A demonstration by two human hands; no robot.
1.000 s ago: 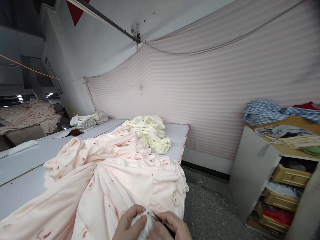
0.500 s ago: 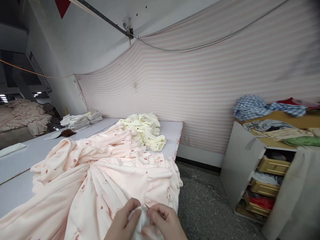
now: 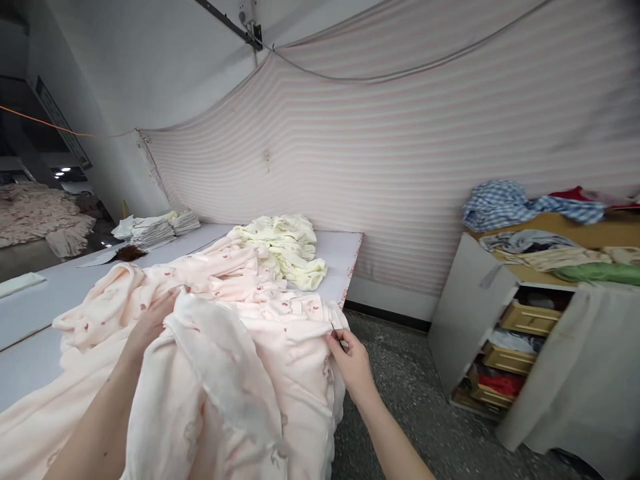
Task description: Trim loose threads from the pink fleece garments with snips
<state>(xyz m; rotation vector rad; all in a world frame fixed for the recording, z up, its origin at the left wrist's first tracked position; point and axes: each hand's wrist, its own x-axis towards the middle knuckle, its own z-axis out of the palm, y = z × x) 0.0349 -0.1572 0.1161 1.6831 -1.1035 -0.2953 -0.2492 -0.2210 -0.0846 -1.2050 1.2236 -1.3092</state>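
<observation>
Right hand [image 3: 354,363] has moved outward, pinching a dark tool [image 3: 343,345]; left hand [image 3: 157,315], hold unclear (partly hidden). Soft, light-looking pink cloth [image 3: 230,367]: best gripped by its edge.

I see soft, even light on the table [image 3: 341,257], brightest on the pale pink cloth [image 3: 300,340] heaped there; lifted folds [image 3: 235,373] at the near end blur slightly. Left beyond the table, small white lights [image 3: 63,172] glint in gloom. Right of it, the grey floor [image 3: 400,380] lies dim.
</observation>
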